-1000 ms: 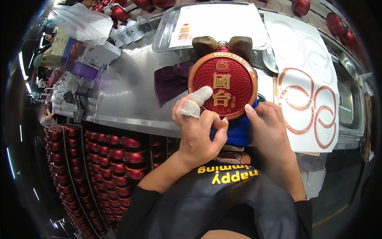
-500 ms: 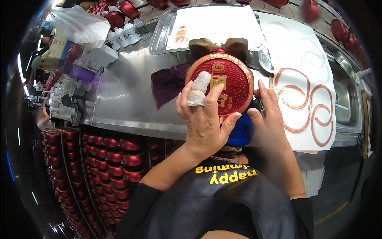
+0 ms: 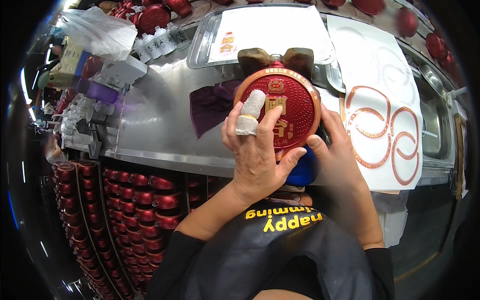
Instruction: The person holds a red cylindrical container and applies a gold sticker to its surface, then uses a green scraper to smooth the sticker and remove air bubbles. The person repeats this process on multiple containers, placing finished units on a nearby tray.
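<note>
A round, flat red bottle (image 3: 299,116) lies face up with its neck away from me, resting against a dark two-lobed holder (image 3: 299,59). An orange-gold printed band runs round its rim, and raised gold characters mark its dotted face. My left hand (image 3: 257,150) grips the bottle at the lower left, its fingers pressing on the face and rim. One of those fingers wears a grey knitted finger sleeve (image 3: 254,105). Along the right rim my right hand (image 3: 336,142) holds the bottle's edge, its thumb near the lower right. Blue material (image 3: 301,172) shows beneath the bottle.
Left of the bottle lies a dark purple cloth (image 3: 210,110) on the metal table (image 3: 155,120). A clear tray (image 3: 196,52) with a white decal sheet (image 3: 275,30) stands behind. Orange ring decals (image 3: 370,132) lie on white paper at right, beside a sink (image 3: 434,130). Red bottles (image 3: 135,200) fill racks lower left.
My right hand has closed in on the bottle's right rim, where its fingers were slightly apart from it. The left hand stays in nearly the same place.
</note>
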The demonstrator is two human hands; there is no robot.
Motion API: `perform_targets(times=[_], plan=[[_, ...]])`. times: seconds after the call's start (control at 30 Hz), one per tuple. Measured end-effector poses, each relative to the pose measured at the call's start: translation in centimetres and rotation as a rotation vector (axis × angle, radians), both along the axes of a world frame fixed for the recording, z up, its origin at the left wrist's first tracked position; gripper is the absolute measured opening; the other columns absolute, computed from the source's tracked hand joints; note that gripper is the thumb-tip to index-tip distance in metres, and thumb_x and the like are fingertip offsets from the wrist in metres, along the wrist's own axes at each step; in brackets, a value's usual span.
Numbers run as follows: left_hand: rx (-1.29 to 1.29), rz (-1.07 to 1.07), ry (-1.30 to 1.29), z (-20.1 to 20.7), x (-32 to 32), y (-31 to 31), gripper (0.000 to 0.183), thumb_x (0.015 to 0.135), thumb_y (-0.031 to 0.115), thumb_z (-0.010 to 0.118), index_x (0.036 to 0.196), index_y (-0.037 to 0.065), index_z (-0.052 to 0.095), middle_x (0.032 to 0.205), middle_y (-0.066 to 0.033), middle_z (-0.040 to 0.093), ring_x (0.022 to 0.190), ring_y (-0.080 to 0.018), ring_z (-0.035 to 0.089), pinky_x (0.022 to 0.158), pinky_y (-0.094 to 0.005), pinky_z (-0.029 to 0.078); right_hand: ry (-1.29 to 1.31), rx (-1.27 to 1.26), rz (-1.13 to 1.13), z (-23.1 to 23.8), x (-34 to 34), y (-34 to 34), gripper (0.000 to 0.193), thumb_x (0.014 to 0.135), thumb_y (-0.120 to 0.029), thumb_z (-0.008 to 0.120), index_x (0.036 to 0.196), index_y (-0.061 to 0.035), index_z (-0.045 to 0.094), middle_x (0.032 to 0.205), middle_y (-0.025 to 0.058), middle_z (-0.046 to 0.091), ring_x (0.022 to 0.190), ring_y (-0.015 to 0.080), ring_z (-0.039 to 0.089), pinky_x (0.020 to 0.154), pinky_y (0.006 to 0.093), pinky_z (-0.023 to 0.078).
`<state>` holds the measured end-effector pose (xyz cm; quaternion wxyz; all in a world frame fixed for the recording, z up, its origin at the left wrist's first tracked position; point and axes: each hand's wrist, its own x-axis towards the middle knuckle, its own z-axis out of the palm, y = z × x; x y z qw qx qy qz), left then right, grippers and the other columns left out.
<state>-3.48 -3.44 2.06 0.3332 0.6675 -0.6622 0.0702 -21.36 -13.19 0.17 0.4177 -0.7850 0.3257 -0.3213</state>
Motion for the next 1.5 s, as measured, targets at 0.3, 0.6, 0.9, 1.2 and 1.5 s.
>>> perform_targets(times=[0.3,0.6,0.9,1.2,1.5], plan=[[-0.003,0.009,-0.010,-0.3,0.7,0.2,0.071,0.093,0.052,0.070,0.147,0.011,0.048,0.147,-0.0211,0.041,0.140,-0.0451,0.028,0.113,-0.0599,0.021,0.029,-0.039,-0.004,-0.2,0.1,0.0,0.079,0.098,-0.039,0.070,0.155,0.0057,0.038,0.134,0.0240,0.055,0.126,0.0375,0.055,0.108,0.0444,0.043],[-0.011,-0.030,0.058,-0.6,1.5,0.7,0.077,0.087,0.047,0.078,0.148,0.013,0.047,0.155,-0.0223,0.037,0.141,-0.0461,0.029,0.114,-0.0583,0.020,0.021,-0.035,-0.003,-0.2,0.4,0.1,0.087,0.094,-0.042,0.075,0.155,0.0065,0.037,0.136,0.0249,0.056,0.129,0.0376,0.054,0.110,0.0446,0.042],[-0.075,-0.083,0.116,-2.1,3.8,2.4,0.086,0.080,0.028,0.088,0.147,0.006,0.040,0.156,-0.0286,0.037,0.142,-0.0467,0.036,0.118,-0.0543,0.027,0.024,-0.023,-0.020,-0.6,0.9,0.5,0.097,0.087,-0.041,0.081,0.157,0.0072,0.033,0.138,0.0246,0.056,0.132,0.0374,0.053,0.112,0.0460,0.040],[-0.088,0.006,0.436,-2.9,4.1,3.1,0.040,0.108,0.040,0.053,0.089,0.005,0.064,0.149,-0.0290,0.047,0.138,-0.0387,0.040,0.116,-0.0485,0.023,0.040,0.028,-0.035,-0.3,0.8,1.0,0.098,0.088,-0.042,0.081,0.157,0.0082,0.032,0.143,0.0262,0.053,0.134,0.0372,0.052,0.114,0.0458,0.039],[-0.129,-0.127,0.628,-2.6,4.2,3.5,0.030,0.103,0.035,0.064,0.095,0.007,0.068,0.152,-0.0274,0.046,0.141,-0.0358,0.038,0.118,-0.0477,0.019,0.094,-0.044,-0.074,-0.1,1.1,1.5,0.102,0.087,-0.046,0.082,0.156,0.0090,0.032,0.145,0.0272,0.053,0.137,0.0398,0.050,0.115,0.0476,0.038]])
